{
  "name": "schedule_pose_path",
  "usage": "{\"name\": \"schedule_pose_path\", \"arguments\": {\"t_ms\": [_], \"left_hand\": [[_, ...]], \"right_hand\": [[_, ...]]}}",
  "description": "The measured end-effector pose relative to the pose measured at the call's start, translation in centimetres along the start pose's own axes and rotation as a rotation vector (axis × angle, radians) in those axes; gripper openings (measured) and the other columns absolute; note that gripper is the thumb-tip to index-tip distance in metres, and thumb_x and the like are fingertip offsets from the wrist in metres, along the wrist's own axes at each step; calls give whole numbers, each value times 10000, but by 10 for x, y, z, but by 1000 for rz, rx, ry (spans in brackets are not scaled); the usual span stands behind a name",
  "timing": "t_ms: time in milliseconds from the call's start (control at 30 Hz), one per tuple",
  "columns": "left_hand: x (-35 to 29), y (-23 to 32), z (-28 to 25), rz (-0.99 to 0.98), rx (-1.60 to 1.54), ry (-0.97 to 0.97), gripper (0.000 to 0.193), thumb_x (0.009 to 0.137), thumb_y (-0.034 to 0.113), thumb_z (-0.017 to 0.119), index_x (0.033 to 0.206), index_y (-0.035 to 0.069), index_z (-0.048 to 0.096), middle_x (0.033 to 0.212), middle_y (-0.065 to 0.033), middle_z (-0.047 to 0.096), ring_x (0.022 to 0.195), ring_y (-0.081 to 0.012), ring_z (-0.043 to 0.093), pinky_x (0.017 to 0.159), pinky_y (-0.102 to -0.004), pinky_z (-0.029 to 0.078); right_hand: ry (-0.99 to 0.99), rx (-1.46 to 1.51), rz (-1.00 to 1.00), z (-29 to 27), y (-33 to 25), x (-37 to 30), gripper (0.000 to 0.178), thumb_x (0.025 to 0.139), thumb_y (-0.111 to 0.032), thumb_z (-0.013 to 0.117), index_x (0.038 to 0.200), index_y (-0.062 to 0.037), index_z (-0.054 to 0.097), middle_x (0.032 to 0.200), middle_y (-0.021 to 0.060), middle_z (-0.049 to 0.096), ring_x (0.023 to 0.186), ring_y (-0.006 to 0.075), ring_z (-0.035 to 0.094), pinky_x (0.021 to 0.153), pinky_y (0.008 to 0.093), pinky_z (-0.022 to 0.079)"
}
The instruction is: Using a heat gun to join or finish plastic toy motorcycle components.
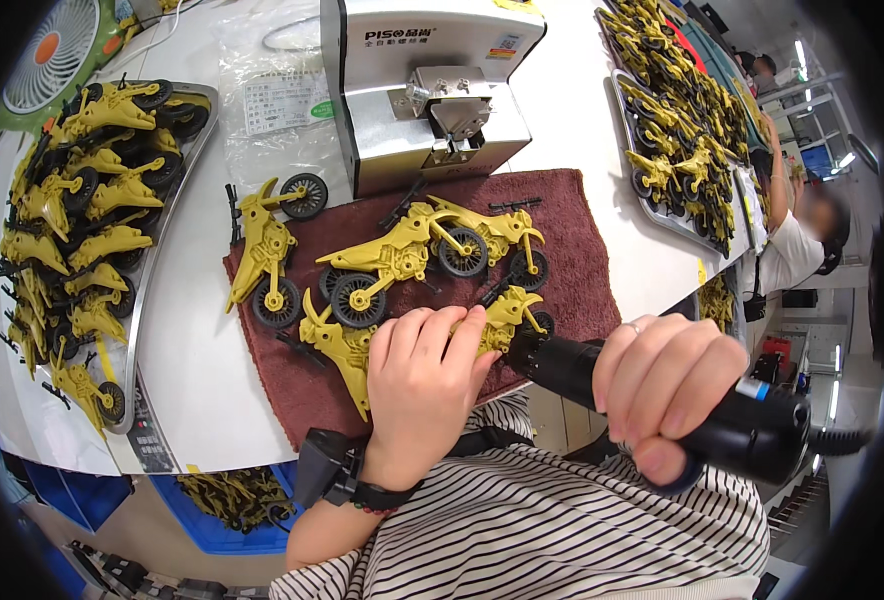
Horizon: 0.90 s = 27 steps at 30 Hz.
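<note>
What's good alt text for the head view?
A person's right hand grips a black cylindrical tool, its nose at a yellow toy motorcycle that the left hand holds over a maroon cloth. More yellow motorcycles lie on the cloth and in a tray at left; a silver machine stands beyond.

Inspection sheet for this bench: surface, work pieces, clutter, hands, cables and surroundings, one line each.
Surface: white table, maroon cloth spread in the middle.
Job's things: several yellow toy motorcycles with black wheels on the cloth; black handheld tool, its tip at the held motorcycle.
Clutter: clear plastic bag beside the silver machine; loaded left tray and right tray.
Hands: left hand holds one motorcycle; right hand grips the tool.
Cables: black ribbed cord at the tool's rear; white cable near the fan.
Surroundings: green fan; blue bin below; another person at right.
</note>
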<state>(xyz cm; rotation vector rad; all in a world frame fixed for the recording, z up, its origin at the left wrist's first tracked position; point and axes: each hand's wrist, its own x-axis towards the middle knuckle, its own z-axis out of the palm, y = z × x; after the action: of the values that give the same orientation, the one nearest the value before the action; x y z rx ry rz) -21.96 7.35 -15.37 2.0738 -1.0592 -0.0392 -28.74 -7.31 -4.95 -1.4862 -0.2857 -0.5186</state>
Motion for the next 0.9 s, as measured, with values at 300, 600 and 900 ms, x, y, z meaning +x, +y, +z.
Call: {"name": "schedule_pose_path", "arguments": {"t_ms": [300,600,900], "left_hand": [[1,3,-2,25,33,8,405,657,189,721,1046,115,633,946,-19,579,909,-220,524,827,-371,381],[18,2,-16,172,-179,-33,380,679,204,708,1015,50,621,906,-52,552,864,-223,530,763,-363,408],[16,0,-14,58,-127,-37,404,650,172,729,1024,59,626,917,-52,570,851,-233,540,762,-359,406]], "right_hand": [[-186,-41,36,-7,-4,17,239,690,20,696,815,-67,513,641,29,597,534,134,595,528,260,487],[-414,195,221,-28,-16,74,280,685,41,689,835,-64,478,675,50,587,588,157,598,568,277,491],[-426,222,310,-26,-2,81,263,643,67,706,794,-46,522,658,70,612,547,168,597,543,273,503]]}}
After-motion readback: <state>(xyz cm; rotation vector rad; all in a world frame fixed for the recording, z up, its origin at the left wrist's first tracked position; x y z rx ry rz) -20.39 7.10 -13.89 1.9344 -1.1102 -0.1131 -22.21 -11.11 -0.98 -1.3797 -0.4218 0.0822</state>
